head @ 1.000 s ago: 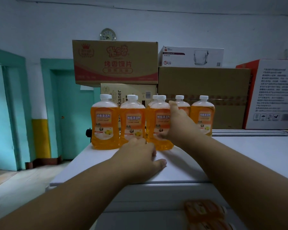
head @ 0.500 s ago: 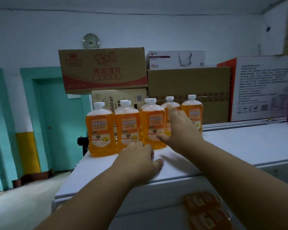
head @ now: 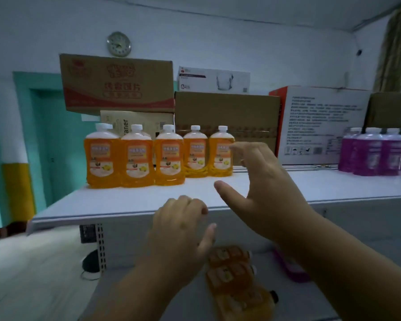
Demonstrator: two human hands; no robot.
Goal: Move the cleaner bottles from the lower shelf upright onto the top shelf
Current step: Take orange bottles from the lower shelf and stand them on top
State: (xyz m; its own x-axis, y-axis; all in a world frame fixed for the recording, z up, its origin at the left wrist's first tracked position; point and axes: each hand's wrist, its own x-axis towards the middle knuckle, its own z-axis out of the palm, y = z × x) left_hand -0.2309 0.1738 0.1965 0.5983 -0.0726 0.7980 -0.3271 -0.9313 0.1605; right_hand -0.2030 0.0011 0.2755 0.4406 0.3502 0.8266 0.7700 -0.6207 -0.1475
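On top shelf [head: 130,205]: five orange cleaner bottles [head: 169,156] upright in a row, both my hands empty.
My right hand [head: 262,181] spread wide, thumb out, holding nothing, just beside the rightmost bottle, not touching. My left hand [head: 181,230] loosely curled at the shelf's front edge, gripping nothing. More orange bottles lying down [head: 232,274] on lower shelf [head: 148,295] under my hands. Purple bottles [head: 377,151] far right; cardboard boxes [head: 225,112] behind.
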